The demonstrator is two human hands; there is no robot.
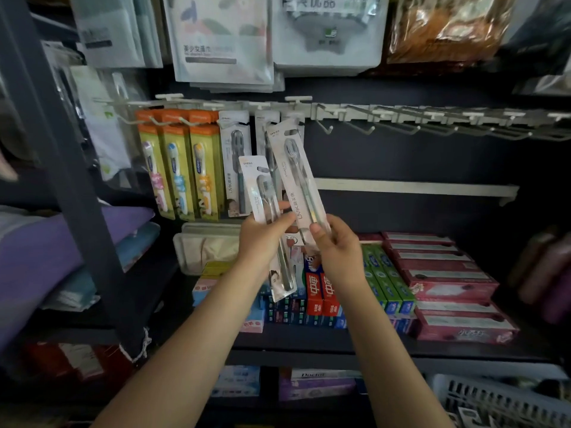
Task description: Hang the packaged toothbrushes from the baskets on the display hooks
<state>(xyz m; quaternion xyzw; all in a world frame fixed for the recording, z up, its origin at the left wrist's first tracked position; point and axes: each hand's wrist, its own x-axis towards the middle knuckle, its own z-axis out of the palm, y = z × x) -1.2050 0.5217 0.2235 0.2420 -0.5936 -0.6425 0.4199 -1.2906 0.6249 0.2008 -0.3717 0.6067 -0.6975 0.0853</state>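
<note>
1. I hold two packaged toothbrushes, one in each hand. My left hand (262, 239) has its grip clenched round the shorter pack (265, 223); my right hand (335, 242) pinches the lower end of the longer pack (295, 180), which tilts up and to the left.
2. The top of the longer pack sits just at the hook rail (401, 114), in front of packs already hanging there; whether its hole is on a hook I cannot tell.
3. On the rail's left part hang three orange-and-green toothbrush packs (182, 168) side by side, then a white pack (234, 162) and at least one more behind the pack I am lifting.
4. To the right of my packs I count at least seven bare hooks (364, 126); that stretch of rail is open room, with dark back wall under it.
5. Below the hands, the shelf (340, 338) carries stacked toothpaste boxes: red ones (321, 291), green ones (386, 279) and a pile of pink ones (448, 279).
6. A white slotted basket (494, 400) shows at the lower right corner; its contents are too dim to name.
7. A dark upright post (61, 168) bounds the display on the left, with folded purple cloth (46, 242) beyond it
</note>
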